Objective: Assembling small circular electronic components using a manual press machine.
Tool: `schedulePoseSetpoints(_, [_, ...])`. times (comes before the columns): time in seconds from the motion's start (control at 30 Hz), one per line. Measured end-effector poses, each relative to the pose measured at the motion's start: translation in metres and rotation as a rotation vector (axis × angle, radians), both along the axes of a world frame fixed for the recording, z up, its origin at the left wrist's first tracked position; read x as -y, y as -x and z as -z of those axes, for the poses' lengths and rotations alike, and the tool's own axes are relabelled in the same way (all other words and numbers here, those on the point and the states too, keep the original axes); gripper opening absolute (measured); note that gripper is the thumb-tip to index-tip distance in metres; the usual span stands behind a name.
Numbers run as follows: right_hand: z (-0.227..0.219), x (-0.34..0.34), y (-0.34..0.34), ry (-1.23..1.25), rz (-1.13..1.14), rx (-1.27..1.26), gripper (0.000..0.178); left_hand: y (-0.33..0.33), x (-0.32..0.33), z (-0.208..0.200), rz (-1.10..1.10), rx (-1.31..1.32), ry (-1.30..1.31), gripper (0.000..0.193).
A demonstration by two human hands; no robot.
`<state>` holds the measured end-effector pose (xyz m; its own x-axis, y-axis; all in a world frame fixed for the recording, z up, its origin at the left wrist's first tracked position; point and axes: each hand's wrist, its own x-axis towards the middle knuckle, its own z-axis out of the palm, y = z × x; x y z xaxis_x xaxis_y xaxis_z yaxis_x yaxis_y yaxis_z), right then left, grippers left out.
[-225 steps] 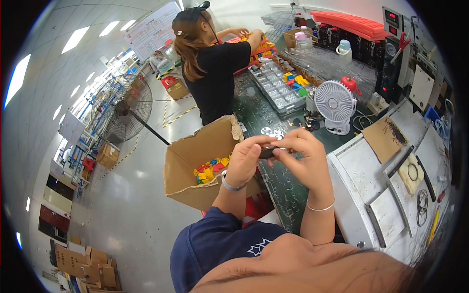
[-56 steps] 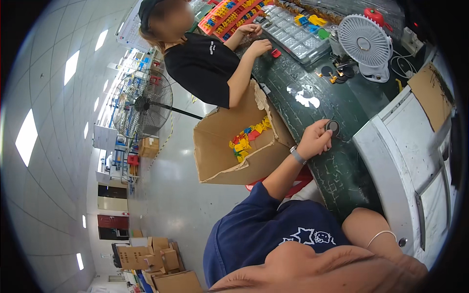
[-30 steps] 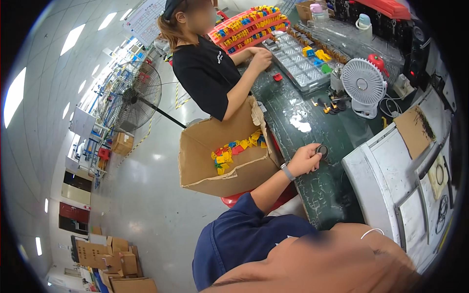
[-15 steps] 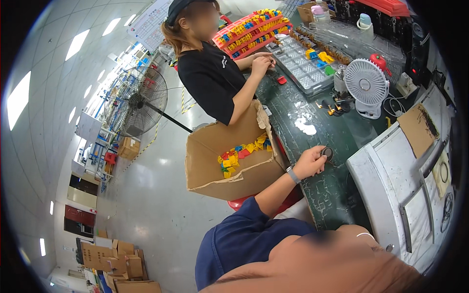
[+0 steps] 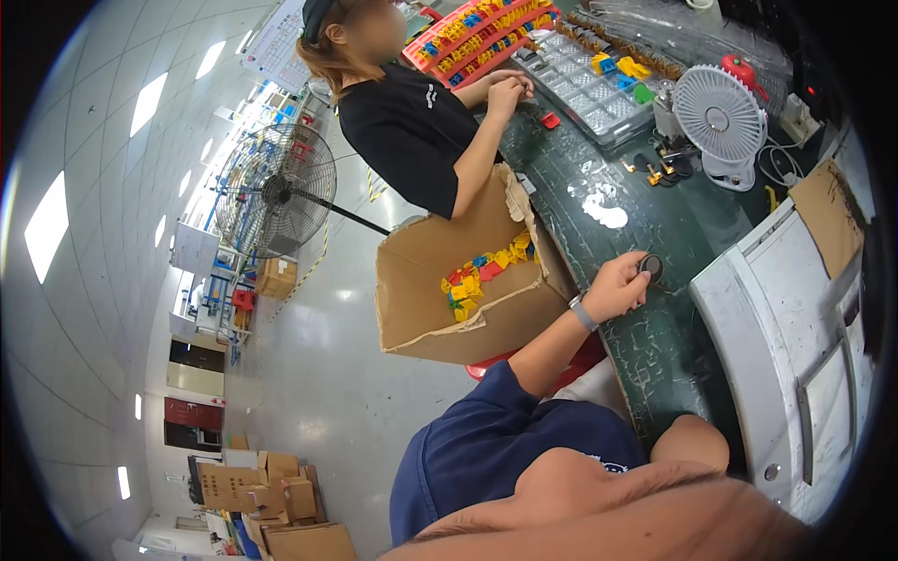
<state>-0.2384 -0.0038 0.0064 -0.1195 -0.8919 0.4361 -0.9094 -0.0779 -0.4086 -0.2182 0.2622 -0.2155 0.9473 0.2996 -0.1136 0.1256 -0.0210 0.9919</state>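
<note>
My left hand [image 5: 621, 287], with a grey band at the wrist, is over the dark green worktable [image 5: 589, 173]. Its fingers are closed on a small black round disc [image 5: 650, 268] with a raised rim, held at its edge between thumb and fingers. What kind of part this is, I cannot make out. Left of my forearm stands an open cardboard box [image 5: 412, 309], with yellow, red, blue and green plastic pieces [image 5: 482, 273] inside. My right hand does not show.
Across the table's corner a person [image 5: 412, 131] in black works with both hands together. Near them are a clear compartment tray [image 5: 599, 103] and a red rack [image 5: 468, 47] of coloured pieces. A small white fan [image 5: 718, 117], black-and-gold parts [image 5: 662, 168] and a white metal machine [image 5: 748, 327] stand to the right.
The whole view has shifted, so most things sit a little further right. My left hand still grips the black disc over the table. The other person's hands remain close together.
</note>
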Motion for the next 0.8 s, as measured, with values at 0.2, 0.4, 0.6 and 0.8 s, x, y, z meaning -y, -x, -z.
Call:
schedulePoseSetpoints(0.2, [-0.004, -0.014, -0.032, 0.195, 0.376, -0.204, 0.032, 0.007, -0.005, 0.005, -0.028, -0.020, -0.008, 0.035])
schedulePoseSetpoints(0.4, [-0.002, -0.010, -0.055, 0.449, 0.816, -0.548, 0.029, 0.006, -0.005, 0.004, -0.019, -0.017, -0.016, 0.035])
schedulePoseSetpoints(0.6, [-0.038, -0.049, -0.080, 0.235, 0.633, 0.025, 0.032, 0.007, -0.001, 0.005, -0.022, -0.031, -0.016, 0.037])
schedulePoseSetpoints(0.8, [-0.007, -0.031, -0.078, 0.468, 1.038, -0.651, 0.028, 0.004, -0.001, 0.006, -0.038, -0.035, 0.002, 0.036])
